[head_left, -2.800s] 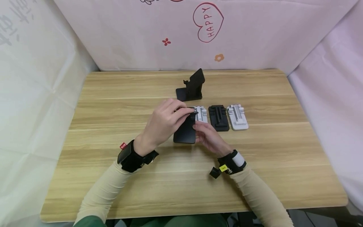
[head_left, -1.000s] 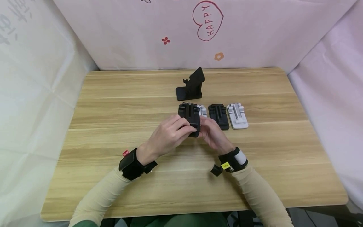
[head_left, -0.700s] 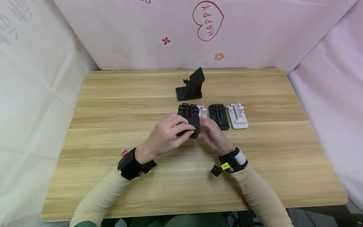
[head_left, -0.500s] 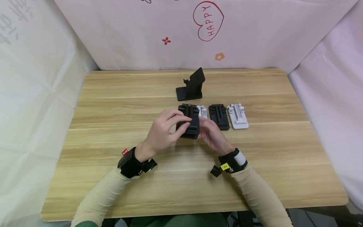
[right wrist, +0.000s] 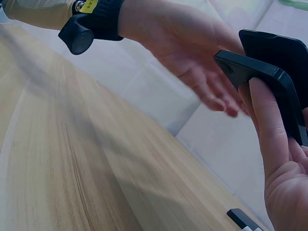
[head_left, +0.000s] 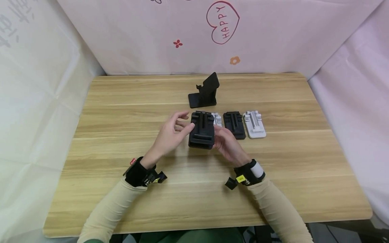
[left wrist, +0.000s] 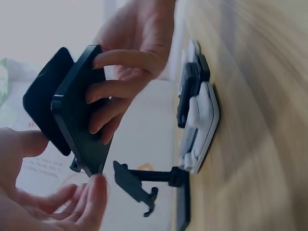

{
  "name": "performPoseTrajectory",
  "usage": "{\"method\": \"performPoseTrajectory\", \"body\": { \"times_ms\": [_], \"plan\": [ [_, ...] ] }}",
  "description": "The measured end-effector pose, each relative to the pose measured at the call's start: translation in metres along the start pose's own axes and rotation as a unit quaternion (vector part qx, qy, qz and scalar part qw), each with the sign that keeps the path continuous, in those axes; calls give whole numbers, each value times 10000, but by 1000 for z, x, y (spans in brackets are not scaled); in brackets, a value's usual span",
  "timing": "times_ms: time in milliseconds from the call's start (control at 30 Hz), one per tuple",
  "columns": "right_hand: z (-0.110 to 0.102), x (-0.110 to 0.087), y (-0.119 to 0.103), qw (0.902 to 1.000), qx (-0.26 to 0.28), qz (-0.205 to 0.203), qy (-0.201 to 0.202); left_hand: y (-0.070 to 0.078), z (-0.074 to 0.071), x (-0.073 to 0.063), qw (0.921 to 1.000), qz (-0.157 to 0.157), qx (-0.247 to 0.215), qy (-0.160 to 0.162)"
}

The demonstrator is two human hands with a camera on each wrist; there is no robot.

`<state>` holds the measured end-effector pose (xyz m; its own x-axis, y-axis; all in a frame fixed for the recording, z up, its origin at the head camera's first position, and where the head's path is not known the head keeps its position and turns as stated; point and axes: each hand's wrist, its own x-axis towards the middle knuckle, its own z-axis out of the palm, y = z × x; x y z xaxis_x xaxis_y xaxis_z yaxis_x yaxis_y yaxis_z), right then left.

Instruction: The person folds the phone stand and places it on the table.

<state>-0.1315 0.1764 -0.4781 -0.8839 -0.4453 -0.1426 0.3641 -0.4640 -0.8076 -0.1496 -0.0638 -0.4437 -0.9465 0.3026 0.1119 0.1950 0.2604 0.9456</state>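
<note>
A black folding phone stand (head_left: pixel 202 131) is held up over the table, its two plates apart in both wrist views. My right hand (head_left: pixel 228 143) grips it from the right, with fingers (left wrist: pixel 113 90) spread across the underside of the base plate. At the stand's left edge is my left hand (head_left: pixel 171 133), thumb by the upper plate and the other fingers loosely bent. In the left wrist view, that hand's index fingertip (left wrist: pixel 97 185) lies right at the base plate's lower corner.
Behind stands an unfolded black phone stand (head_left: pixel 206 91). Folded flat in a row lie a white stand (head_left: pixel 217 118), partly hidden by the held one, a black stand (head_left: pixel 234 125) and another white stand (head_left: pixel 254 125). The wooden table (head_left: pixel 297 162) has fabric walls around it.
The held stand has turned over, its plain plate having faced up at first. My left hand has slid off its lower part, out to the left edge, and its fingers have spread.
</note>
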Motion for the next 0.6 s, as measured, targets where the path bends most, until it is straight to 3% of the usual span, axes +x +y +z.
{"method": "performPoseTrajectory", "body": {
  "times_ms": [100,267,400,600],
  "plan": [
    [-1,0,1,10000,21,-37,-41,-3,-2,2,9943,-784,-549,-479],
    [-2,0,2,10000,-15,-24,-53,-7,-3,5,9674,-1683,-1560,-1075],
    [-3,-1,1,10000,-63,27,-10,-11,-3,5,9530,-1958,-1954,-1235],
    [-3,-1,1,10000,-19,87,29,-16,-2,5,9448,-1988,-2256,-1300]
  ]
}}
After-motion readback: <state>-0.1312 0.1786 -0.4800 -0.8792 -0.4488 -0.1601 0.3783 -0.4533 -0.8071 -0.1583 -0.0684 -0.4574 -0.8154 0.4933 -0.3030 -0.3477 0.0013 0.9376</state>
